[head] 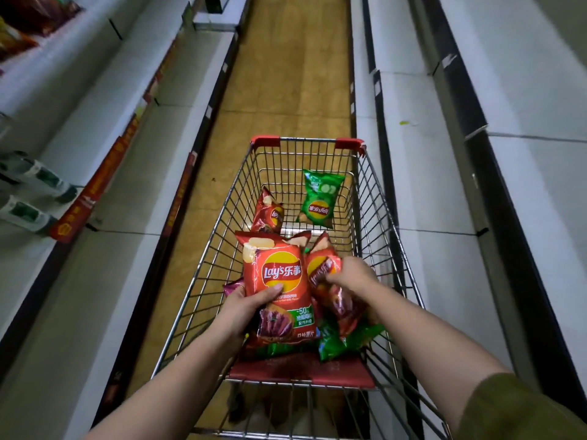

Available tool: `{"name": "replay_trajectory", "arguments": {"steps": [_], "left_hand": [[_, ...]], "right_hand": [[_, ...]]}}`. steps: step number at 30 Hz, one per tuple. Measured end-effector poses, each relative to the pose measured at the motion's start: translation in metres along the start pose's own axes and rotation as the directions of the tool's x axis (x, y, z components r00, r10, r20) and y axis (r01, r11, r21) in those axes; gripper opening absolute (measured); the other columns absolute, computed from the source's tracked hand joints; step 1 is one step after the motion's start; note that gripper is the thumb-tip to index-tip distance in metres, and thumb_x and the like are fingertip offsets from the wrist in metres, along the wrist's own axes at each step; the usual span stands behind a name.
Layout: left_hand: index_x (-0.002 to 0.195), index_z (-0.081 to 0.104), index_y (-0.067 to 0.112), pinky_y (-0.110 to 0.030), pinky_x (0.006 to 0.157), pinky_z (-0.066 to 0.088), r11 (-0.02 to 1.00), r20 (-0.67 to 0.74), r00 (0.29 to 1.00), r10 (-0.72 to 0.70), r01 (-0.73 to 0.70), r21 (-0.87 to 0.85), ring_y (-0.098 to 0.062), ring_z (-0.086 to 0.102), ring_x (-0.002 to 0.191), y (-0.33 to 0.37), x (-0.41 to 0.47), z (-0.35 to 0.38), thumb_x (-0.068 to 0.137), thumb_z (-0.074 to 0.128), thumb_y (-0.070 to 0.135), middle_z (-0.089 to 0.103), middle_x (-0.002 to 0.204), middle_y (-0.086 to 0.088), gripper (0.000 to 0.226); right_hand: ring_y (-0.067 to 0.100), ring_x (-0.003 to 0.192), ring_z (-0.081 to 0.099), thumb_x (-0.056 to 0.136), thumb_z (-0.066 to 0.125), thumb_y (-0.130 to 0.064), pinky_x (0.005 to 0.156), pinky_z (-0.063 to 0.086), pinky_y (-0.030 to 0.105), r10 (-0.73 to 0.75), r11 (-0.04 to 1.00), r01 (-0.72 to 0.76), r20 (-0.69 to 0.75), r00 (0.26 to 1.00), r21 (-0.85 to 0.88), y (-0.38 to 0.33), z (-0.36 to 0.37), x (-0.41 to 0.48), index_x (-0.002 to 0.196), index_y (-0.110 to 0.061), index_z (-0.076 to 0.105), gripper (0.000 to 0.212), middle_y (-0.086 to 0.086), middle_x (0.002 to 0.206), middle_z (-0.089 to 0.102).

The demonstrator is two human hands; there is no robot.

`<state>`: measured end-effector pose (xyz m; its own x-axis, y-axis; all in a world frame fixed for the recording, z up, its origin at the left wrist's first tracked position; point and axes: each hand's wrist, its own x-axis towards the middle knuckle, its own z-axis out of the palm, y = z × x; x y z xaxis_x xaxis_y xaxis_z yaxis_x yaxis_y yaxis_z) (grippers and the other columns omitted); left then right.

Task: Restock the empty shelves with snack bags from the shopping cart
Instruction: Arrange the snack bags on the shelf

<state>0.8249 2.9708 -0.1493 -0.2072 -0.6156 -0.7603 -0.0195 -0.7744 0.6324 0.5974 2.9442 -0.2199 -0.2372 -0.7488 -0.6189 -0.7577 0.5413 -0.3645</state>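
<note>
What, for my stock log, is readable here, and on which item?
"Lay's乐事": big red bag in the left hand.
"-50%": green patch on that bag; print below blurred.
"Lay's": upside down on the green bag in the cart.
"Lay's": tilted, on the second red bag in the right hand.
Red shelf strips: too blurred.

Head view, steeply downward along aisle, close over shopping cart (374, 217).
</note>
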Motion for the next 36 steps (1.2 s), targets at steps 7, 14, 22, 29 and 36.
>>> {"name": "replay_trajectory", "arguments": {"steps": [7, 14, 22, 29, 36], "left_hand": [[0.120, 0.052, 0.010, -0.047, 0.082, 0.055, 0.996, 0.028, 0.996, 0.086, -0.085, -0.012, -0.037, 0.070, 0.091, 0.025, -0.017, -0.007, 0.061, 0.078, 0.025, 0.071, 0.105, -0.017, 0.066], [0.119, 0.052, 0.012, -0.041, 0.073, 0.055, 0.975, 0.189, 0.956, 0.222, -0.222, -0.021, -0.035, 0.068, 0.091, 0.075, -0.048, -0.007, 0.077, 0.072, 0.015, 0.069, 0.108, -0.018, 0.046], [0.120, 0.054, 0.010, -0.040, 0.075, 0.056, 0.919, 0.443, 0.824, 0.353, -0.394, 0.000, -0.032, 0.071, 0.087, 0.125, -0.111, 0.013, 0.063, 0.076, 0.026, 0.072, 0.101, -0.014, 0.063], [0.110, 0.057, 0.013, -0.039, 0.072, 0.057, 0.867, 0.654, 0.642, 0.400, -0.496, -0.044, -0.030, 0.073, 0.082, 0.157, -0.177, 0.055, 0.065, 0.074, 0.022, 0.075, 0.093, -0.011, 0.048], [0.112, 0.060, 0.007, -0.038, 0.067, 0.058, 0.812, 0.841, 0.416, 0.346, -0.582, -0.047, -0.033, 0.072, 0.080, 0.169, -0.265, 0.119, 0.064, 0.072, 0.024, 0.074, 0.094, -0.016, 0.052]], "right_hand": [[0.025, 0.103, 0.060, 0.064, 0.078, -0.055, 0.086, 0.050, 0.035, 0.105, 0.811, 0.047, -0.223, 0.969, 0.583, -0.010, -0.052, -0.065, 0.125, -0.009, 0.046, 0.083, 0.009, 0.120, 0.060], [0.016, 0.089, 0.064, 0.073, 0.077, -0.034, 0.076, 0.054, 0.029, 0.120, 0.558, 0.335, -0.473, 0.873, 0.760, -0.046, -0.082, -0.166, 0.113, -0.017, 0.046, 0.053, 0.002, 0.103, 0.063], [0.020, 0.093, 0.067, 0.057, 0.073, -0.052, 0.084, 0.056, 0.043, 0.146, 0.495, 0.555, -0.693, 0.705, 0.669, -0.092, -0.109, -0.280, 0.108, -0.026, 0.047, 0.063, 0.001, 0.106, 0.064], [0.017, 0.088, 0.069, 0.050, 0.077, -0.058, 0.079, 0.058, 0.042, 0.281, 0.560, 0.619, -0.829, 0.483, 0.551, -0.097, -0.135, -0.380, 0.104, -0.024, 0.051, 0.069, -0.001, 0.102, 0.067], [0.018, 0.084, 0.071, 0.050, 0.082, -0.054, 0.077, 0.059, 0.041, 0.401, 0.597, 0.653, -0.878, 0.259, 0.466, -0.077, -0.163, -0.493, 0.108, -0.020, 0.055, 0.072, 0.000, 0.100, 0.071]]}}
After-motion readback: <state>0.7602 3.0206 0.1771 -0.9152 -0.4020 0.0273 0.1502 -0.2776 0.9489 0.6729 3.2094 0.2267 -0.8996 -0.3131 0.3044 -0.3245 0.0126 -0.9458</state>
